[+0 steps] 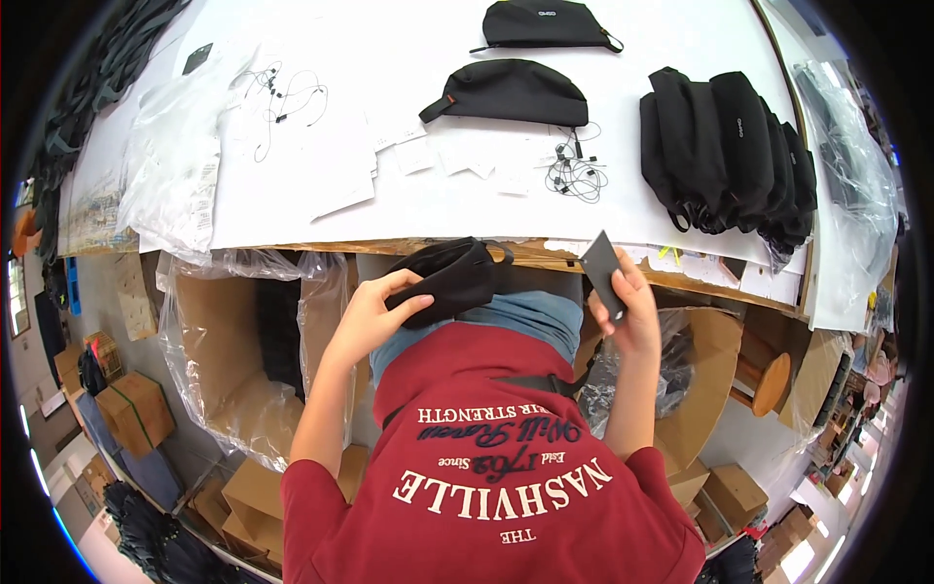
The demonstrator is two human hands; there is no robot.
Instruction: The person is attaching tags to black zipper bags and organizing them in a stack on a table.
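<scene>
My left hand [394, 300] is closed on the side of a black fabric pouch [455, 277], which sits over my lap just in front of the table edge. The pouch's top looks parted, with a small loop at its right end. On the other side, my right hand [634, 304] pinches a flat black hang tag [600, 268] between thumb and fingers, apart from the pouch. Beyond them on the white table [292, 209] lie a black pouch with a side loop [516, 92] and another black pouch [550, 26] behind it.
Several black pouches stand bunched [725, 146] at the table's right. Tangled black tag strings [576, 175] and white paper slips [416, 156] lie nearer the middle. Clear plastic bags [173, 146] cover the left side. Plastic-lined cardboard boxes [229, 355] flank me below, with a wooden stool [773, 383] at right.
</scene>
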